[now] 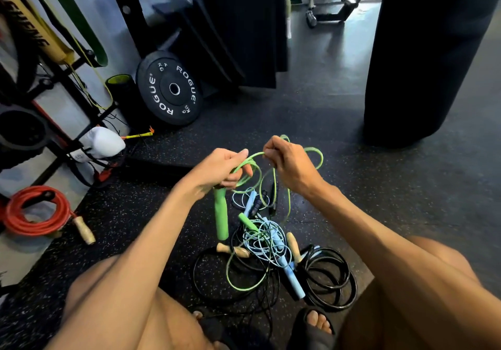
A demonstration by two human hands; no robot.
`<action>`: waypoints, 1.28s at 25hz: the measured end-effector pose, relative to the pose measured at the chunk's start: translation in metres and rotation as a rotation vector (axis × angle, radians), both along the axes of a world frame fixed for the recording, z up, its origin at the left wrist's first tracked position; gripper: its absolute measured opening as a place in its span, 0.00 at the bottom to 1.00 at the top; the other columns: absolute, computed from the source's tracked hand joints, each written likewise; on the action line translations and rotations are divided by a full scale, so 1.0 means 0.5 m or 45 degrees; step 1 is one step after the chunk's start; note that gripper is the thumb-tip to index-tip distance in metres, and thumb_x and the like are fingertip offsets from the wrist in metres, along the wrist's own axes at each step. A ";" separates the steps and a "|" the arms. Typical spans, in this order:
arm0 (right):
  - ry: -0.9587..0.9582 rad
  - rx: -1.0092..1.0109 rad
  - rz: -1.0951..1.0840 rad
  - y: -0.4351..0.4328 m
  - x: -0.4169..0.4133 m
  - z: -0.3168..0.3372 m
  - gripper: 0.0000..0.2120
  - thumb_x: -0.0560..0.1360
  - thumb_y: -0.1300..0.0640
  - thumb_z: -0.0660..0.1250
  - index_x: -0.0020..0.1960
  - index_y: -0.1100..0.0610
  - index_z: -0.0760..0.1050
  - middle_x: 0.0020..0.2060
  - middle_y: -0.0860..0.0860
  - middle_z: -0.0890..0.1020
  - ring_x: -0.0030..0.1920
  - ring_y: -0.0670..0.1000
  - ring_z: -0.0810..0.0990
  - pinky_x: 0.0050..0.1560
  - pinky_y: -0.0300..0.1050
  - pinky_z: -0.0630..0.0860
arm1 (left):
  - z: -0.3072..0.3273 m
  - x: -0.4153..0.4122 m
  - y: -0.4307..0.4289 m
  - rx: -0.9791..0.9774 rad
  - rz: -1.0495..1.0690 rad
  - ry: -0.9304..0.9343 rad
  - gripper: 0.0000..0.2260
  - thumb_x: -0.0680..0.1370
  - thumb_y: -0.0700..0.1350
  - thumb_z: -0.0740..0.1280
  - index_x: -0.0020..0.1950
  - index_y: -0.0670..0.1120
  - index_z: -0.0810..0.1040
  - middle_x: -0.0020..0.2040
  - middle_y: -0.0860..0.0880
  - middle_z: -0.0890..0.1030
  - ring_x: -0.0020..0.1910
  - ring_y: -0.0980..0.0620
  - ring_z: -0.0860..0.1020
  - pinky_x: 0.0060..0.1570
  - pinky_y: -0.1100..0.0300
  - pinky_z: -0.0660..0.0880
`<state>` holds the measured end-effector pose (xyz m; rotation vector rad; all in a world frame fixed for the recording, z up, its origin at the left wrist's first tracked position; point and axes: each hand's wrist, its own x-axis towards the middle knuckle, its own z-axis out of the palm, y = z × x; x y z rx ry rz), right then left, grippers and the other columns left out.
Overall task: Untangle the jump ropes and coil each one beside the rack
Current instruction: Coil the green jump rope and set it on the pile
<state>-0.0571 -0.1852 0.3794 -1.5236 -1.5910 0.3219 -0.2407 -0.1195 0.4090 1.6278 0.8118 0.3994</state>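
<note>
Green rope (pixel 256 155) held up between both hands, above tangle (pixel 267 241). Left hand (pixel 225 168) grips gathered loops, handle (pixel 221 214) hanging below it, to hold coil together; right hand (pixel 290 168) pinches strand just beside, likely feeding next loop. Tail below right hand runs into tangle.

1. Ahead of your left hand (pixel 222 168) and right hand (pixel 287 165), the floor (pixel 311 116) lies bare between the weight plate (pixel 169 88) and the hanging bag (pixel 423 51).
2. On your left, the speckled mat (pixel 116 214) is free between your forearm and the red coiled rope (pixel 35 211) beside the rack (pixel 47 82).
3. Between your knees, the tangled pile (pixel 267 241) covers the floor.
4. The green rope (pixel 321 157) loops down from both hands into that pile, crossing the gap between them.
</note>
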 end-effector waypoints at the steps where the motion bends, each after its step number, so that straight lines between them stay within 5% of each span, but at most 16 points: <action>1: -0.001 -0.012 -0.014 0.001 0.004 -0.002 0.09 0.81 0.61 0.62 0.42 0.53 0.70 0.28 0.43 0.72 0.29 0.43 0.67 0.34 0.46 0.66 | 0.005 0.003 -0.003 -0.078 -0.007 -0.054 0.20 0.85 0.50 0.56 0.43 0.37 0.76 0.23 0.52 0.61 0.20 0.56 0.58 0.24 0.64 0.60; 5: 0.027 -0.157 -0.027 -0.004 0.007 -0.011 0.13 0.83 0.51 0.61 0.42 0.56 0.70 0.31 0.50 0.76 0.32 0.50 0.70 0.36 0.50 0.68 | 0.017 0.009 -0.002 -0.279 -0.027 -0.261 0.17 0.85 0.48 0.56 0.41 0.40 0.73 0.23 0.54 0.57 0.22 0.56 0.55 0.29 0.57 0.50; 8: 0.003 -0.316 0.017 -0.006 0.015 -0.027 0.18 0.83 0.48 0.60 0.42 0.60 0.72 0.32 0.56 0.79 0.32 0.51 0.74 0.37 0.52 0.73 | 0.022 0.002 0.017 -0.434 0.057 -0.531 0.16 0.84 0.48 0.56 0.40 0.42 0.72 0.23 0.55 0.57 0.21 0.58 0.54 0.25 0.61 0.52; 13: -0.042 -0.690 0.114 -0.016 0.025 -0.065 0.09 0.81 0.54 0.66 0.46 0.57 0.69 0.32 0.49 0.81 0.31 0.47 0.79 0.40 0.49 0.79 | 0.024 -0.020 0.059 -0.553 0.336 -0.981 0.16 0.85 0.51 0.53 0.45 0.43 0.73 0.25 0.55 0.59 0.23 0.58 0.57 0.26 0.65 0.61; 17: 0.096 -0.776 0.280 -0.021 0.008 -0.060 0.08 0.79 0.60 0.68 0.43 0.58 0.72 0.35 0.56 0.85 0.34 0.55 0.84 0.38 0.50 0.81 | 0.022 -0.026 0.069 -0.422 0.670 -1.114 0.16 0.86 0.47 0.52 0.47 0.41 0.73 0.27 0.53 0.63 0.25 0.57 0.61 0.30 0.63 0.64; 24: -0.103 -0.587 0.352 -0.024 -0.018 -0.049 0.09 0.77 0.66 0.64 0.40 0.57 0.73 0.33 0.55 0.85 0.30 0.49 0.80 0.38 0.47 0.79 | -0.003 -0.019 0.068 0.240 0.916 -0.650 0.16 0.85 0.44 0.58 0.42 0.40 0.77 0.27 0.48 0.74 0.23 0.52 0.72 0.29 0.61 0.71; 32: -0.165 -0.077 0.303 -0.022 -0.026 -0.019 0.09 0.80 0.65 0.60 0.43 0.57 0.72 0.29 0.49 0.77 0.29 0.48 0.73 0.32 0.42 0.70 | -0.031 0.013 0.029 0.724 0.493 0.119 0.15 0.82 0.43 0.62 0.40 0.37 0.79 0.27 0.45 0.81 0.22 0.50 0.79 0.28 0.63 0.75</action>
